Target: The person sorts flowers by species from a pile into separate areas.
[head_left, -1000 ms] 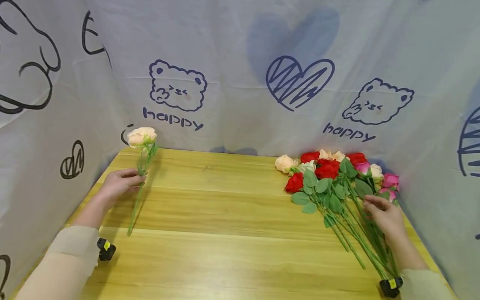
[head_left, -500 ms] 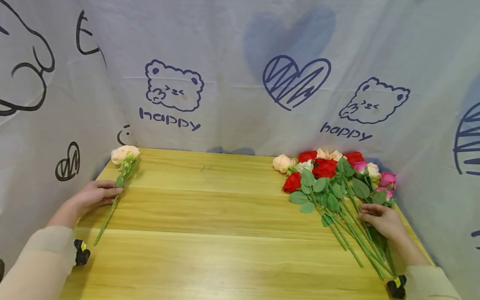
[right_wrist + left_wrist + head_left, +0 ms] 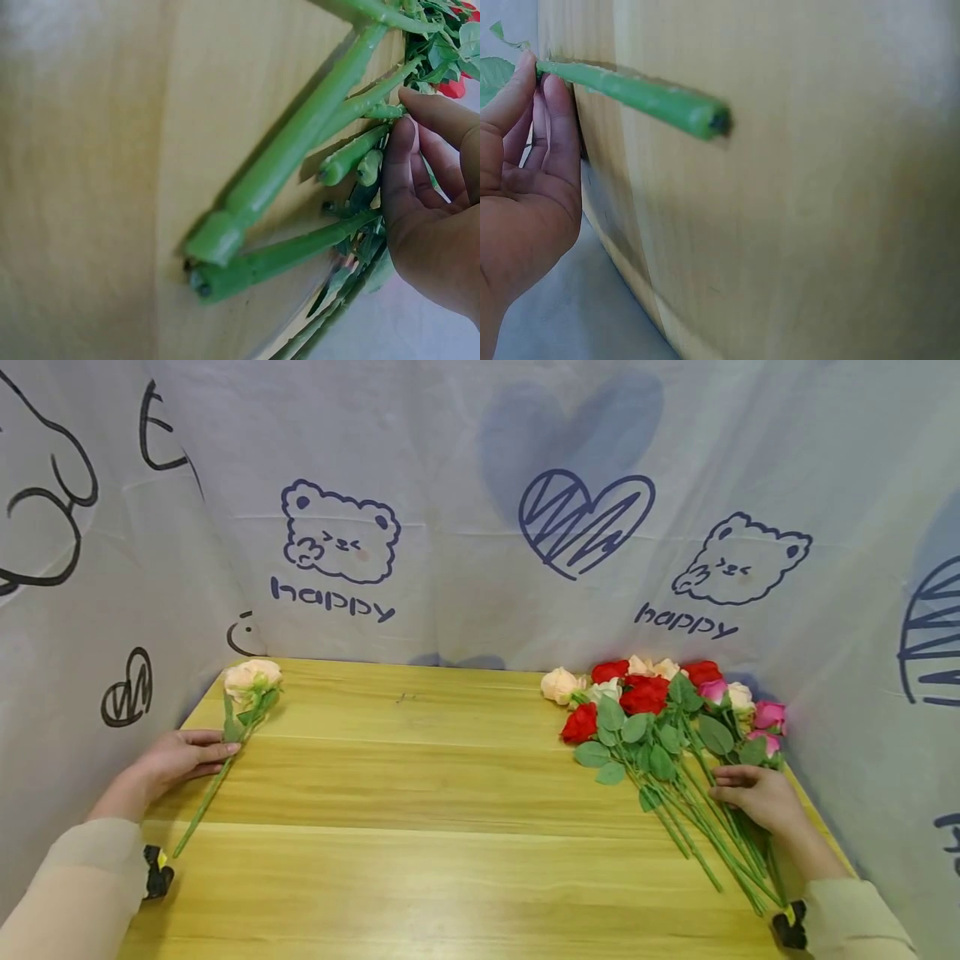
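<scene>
At the table's left edge, my left hand (image 3: 176, 758) pinches the green stem (image 3: 202, 806) of a peach-coloured artificial rose (image 3: 251, 681). The bloom lies toward the back left corner, and the stem's cut end points back toward me. The left wrist view has this stem (image 3: 637, 94) between thumb and fingers, low over the wood. On the right, my right hand (image 3: 765, 797) is at the stems of a spread pile of roses (image 3: 648, 695). Its thumb and forefinger pinch a thin green stem (image 3: 384, 111); which bloom it belongs to cannot be told.
Red, peach, white and pink roses overlap at the back right of the wooden table (image 3: 420, 777), stems toward the front. Printed cloth (image 3: 450, 568) hangs behind the table and along both sides.
My left hand has carried the peach rose left and lowered it to the table. My right hand has shifted slightly toward me over the stems. The head view has turned slightly right.
</scene>
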The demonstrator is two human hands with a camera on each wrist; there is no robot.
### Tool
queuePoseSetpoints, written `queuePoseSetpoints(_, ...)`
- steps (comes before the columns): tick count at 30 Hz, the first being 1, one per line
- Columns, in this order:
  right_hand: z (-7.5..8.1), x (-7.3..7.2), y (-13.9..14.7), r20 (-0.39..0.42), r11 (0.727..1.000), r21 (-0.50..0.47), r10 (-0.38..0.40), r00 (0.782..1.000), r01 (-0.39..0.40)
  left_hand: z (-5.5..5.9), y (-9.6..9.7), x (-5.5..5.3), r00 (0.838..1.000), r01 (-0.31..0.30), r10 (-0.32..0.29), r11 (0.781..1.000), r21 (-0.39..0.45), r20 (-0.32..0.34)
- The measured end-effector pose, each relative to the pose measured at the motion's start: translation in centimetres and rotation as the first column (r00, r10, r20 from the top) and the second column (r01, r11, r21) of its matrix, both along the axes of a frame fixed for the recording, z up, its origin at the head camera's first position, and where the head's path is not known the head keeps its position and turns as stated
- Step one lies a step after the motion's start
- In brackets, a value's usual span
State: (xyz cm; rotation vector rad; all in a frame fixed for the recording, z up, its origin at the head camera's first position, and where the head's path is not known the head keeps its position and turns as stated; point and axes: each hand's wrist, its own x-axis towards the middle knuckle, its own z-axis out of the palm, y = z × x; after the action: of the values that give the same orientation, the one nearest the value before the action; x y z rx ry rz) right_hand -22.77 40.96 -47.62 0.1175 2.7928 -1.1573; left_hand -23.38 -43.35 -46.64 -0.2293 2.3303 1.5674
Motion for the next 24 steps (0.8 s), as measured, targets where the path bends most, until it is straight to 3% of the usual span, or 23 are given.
queuePoseSetpoints(10, 0.22, -0.62, 0.03, 0.021, 0.998, 0.051, -0.027, 0.999, 0.026, -0.66, 0.38, 0.21, 0.996, -0.065, 0.062, 0.997, -0.047, -0.060)
queuePoseSetpoints(24, 0.00, -0.19, -0.05, 0.011, 0.994, -0.083, -0.071, 0.997, 0.072, -0.63, 0.65, 0.53, 0.993, -0.068, 0.057, 0.991, -0.112, -0.103)
